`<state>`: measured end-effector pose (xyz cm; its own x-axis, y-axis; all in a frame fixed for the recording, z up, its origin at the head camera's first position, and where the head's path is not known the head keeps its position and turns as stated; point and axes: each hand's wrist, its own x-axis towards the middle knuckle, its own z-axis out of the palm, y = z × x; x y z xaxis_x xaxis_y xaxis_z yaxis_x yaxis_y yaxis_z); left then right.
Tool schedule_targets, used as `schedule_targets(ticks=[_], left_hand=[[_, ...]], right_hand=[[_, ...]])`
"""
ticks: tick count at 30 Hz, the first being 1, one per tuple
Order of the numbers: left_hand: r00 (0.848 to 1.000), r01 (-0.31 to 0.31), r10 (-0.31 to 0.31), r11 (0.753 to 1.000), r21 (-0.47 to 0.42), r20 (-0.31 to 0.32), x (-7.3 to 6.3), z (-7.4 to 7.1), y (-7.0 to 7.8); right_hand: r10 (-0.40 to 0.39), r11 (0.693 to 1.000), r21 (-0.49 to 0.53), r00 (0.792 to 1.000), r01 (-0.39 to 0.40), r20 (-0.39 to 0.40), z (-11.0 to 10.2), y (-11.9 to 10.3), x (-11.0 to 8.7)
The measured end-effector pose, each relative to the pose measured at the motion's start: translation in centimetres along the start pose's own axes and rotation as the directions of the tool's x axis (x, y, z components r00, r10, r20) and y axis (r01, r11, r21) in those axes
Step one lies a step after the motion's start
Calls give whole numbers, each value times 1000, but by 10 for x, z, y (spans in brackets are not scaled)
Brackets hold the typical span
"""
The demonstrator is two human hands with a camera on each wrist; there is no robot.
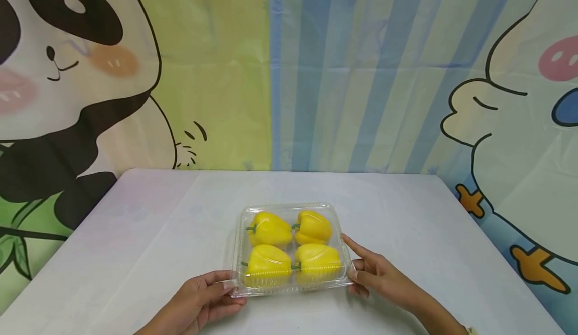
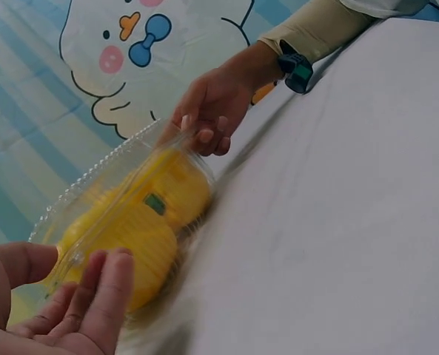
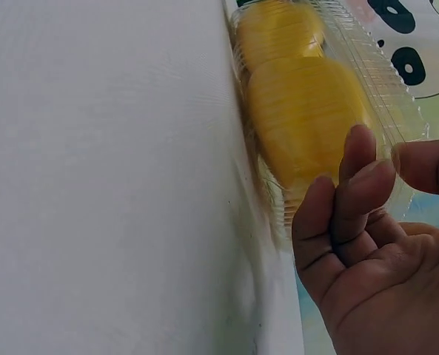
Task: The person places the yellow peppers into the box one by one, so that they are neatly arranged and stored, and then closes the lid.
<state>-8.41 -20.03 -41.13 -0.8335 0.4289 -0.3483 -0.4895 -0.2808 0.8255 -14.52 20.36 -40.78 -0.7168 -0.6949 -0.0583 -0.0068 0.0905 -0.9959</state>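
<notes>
A clear plastic clamshell box [image 1: 289,290] with several yellow bell peppers [image 1: 270,228] inside is at the near middle of the table, its lid down over them. My left hand [image 1: 198,300] pinches the box's near left corner, thumb on top and fingers underneath. On the opposite side, my right hand [image 1: 379,275] grips the right edge, its index finger lying along the rim. Both wrist views show thumb and fingers at the rim, with yellow peppers [image 2: 123,251] behind the clear wall. Whether the box's underside touches the table cannot be told.
The white-covered table [image 1: 171,234] extends behind and to both sides of the box. A cartoon-printed backdrop [image 1: 235,74] stands along its far side and continues around the right and left. A dark device [image 2: 296,68] is strapped to the right wrist.
</notes>
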Motion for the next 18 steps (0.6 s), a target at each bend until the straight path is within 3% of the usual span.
schedule_targets(ticks=[5, 8, 10, 11, 12, 13, 14, 16, 18], left_hand=[[998, 22, -27, 994, 103, 51, 2, -6, 4], [999, 33, -37, 983, 181, 23, 4, -10, 8], [1000, 10, -8, 964, 266, -9, 5, -12, 11], [1000, -13, 22, 942, 335, -22, 6, -12, 12], [997, -42, 65, 894, 445, -38, 6, -12, 14], [992, -61, 111, 823, 564, -54, 7, -11, 15], [985, -75, 161, 726, 683, -64, 7, -10, 17], [963, -41, 251, 492, 870, -97, 7, -7, 22], [936, 37, 331, 249, 968, -121, 7, -3, 31]], right_hand=[[-60, 989, -133, 998, 59, -5, -8, -2, -1], [-86, 980, -183, 996, 82, -18, -14, -5, -2], [-91, 974, -209, 995, 83, -31, -17, -8, -4], [-86, 971, -229, 995, 74, -42, -18, -9, -4], [-79, 963, -261, 995, 61, -60, -19, -11, -5], [-72, 952, -302, 994, 46, -77, -21, -13, -6], [-63, 934, -356, 993, 23, -101, -22, -15, -6], [-53, 868, -495, 986, -31, -156, -26, -20, -7], [-57, 768, -634, 977, -87, -204, -32, -27, -6]])
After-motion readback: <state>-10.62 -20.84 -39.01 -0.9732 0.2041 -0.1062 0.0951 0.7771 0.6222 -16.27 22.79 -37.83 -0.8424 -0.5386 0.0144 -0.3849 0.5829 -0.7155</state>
